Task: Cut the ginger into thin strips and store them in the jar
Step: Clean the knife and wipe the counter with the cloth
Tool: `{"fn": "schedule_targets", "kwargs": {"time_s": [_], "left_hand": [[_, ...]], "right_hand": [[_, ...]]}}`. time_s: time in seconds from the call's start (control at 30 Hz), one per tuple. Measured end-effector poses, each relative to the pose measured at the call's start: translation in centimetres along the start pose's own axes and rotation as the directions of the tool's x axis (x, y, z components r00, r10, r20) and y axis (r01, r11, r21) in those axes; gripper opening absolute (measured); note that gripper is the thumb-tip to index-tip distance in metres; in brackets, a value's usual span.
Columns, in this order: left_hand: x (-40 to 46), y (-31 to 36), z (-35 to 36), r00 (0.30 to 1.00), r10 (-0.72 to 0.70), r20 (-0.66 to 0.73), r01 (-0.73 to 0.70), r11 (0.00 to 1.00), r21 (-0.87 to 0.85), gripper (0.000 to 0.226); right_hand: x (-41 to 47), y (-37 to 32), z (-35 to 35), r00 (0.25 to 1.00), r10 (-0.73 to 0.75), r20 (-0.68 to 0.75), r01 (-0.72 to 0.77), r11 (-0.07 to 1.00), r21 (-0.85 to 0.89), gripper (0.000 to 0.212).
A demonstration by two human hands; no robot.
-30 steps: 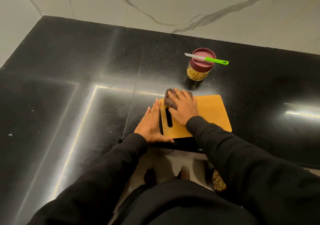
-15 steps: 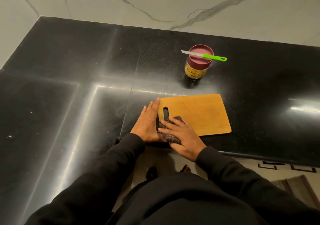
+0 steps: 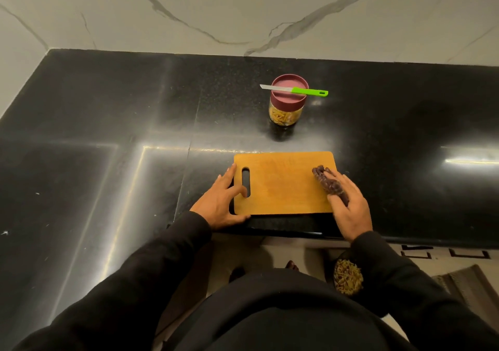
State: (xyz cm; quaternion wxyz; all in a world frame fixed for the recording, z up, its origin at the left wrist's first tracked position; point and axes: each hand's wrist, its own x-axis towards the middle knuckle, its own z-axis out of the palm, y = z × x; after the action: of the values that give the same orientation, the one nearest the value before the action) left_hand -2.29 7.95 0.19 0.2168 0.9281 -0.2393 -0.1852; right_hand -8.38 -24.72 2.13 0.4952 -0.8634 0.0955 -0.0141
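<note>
Ginger strips sit in the lidded jar [image 3: 286, 107], upper centre. Our right hand [image 3: 348, 204] presses a dark cloth [image 3: 328, 181] with near-straight fingers on the board [image 3: 283, 183]; our left hand [image 3: 221, 199] rests flat, fingers relaxed. We should wipe with even strokes while steadying the board.

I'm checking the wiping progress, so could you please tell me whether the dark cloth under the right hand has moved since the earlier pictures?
Yes. The dark cloth has travelled from the slot end of the orange wooden cutting board to its right edge.
</note>
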Motion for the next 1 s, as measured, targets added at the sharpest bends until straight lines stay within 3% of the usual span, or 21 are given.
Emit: {"fn": "schedule_targets", "kwargs": {"time_s": [0.07, 0.2, 0.57, 0.73, 0.83, 0.9, 1.0], "left_hand": [[-0.2, -0.2, -0.3, 1.0, -0.014, 0.007, 0.014, 1.0, -0.026, 0.045], [-1.1, -1.6, -1.8, 1.0, 0.001, 0.007, 0.0, 0.998, -0.063, 0.041], [-5.6, -8.4, -5.1, 0.995, -0.097, -0.036, 0.092, 0.989, -0.119, 0.042], [-6.4, -8.0, -5.6, 0.989, -0.149, 0.003, 0.149, 0.982, -0.112, 0.047], [-5.4, -5.9, -5.5, 0.967, -0.253, -0.026, 0.251, 0.966, -0.054, 0.054], [-4.2, -3.7, -4.9, 0.936, -0.298, -0.186, 0.297, 0.954, -0.033, 0.054], [-1.6, 1.2, -3.5, 0.926, -0.155, -0.345, 0.153, 0.988, -0.033, 0.049]], "right_hand": [[0.1, -1.1, 0.6, 0.999, 0.049, 0.006, -0.049, 0.982, 0.18, 0.052], [0.0, -2.5, 1.4, 0.993, 0.111, 0.038, -0.118, 0.946, 0.303, 0.053], [-0.8, -5.0, 7.8, 0.974, -0.069, 0.218, -0.003, 0.949, 0.314, 0.049], [-0.4, -4.9, 8.5, 0.969, -0.074, 0.236, -0.012, 0.938, 0.347, 0.051], [-0.3, -4.9, 6.7, 0.985, -0.058, 0.162, -0.009, 0.923, 0.384, 0.053], [-0.4, -4.5, 4.7, 0.987, -0.152, 0.047, 0.138, 0.965, 0.225, 0.055], [-1.2, -2.1, 2.4, 0.961, -0.271, 0.052, 0.273, 0.908, -0.319, 0.07]]}}
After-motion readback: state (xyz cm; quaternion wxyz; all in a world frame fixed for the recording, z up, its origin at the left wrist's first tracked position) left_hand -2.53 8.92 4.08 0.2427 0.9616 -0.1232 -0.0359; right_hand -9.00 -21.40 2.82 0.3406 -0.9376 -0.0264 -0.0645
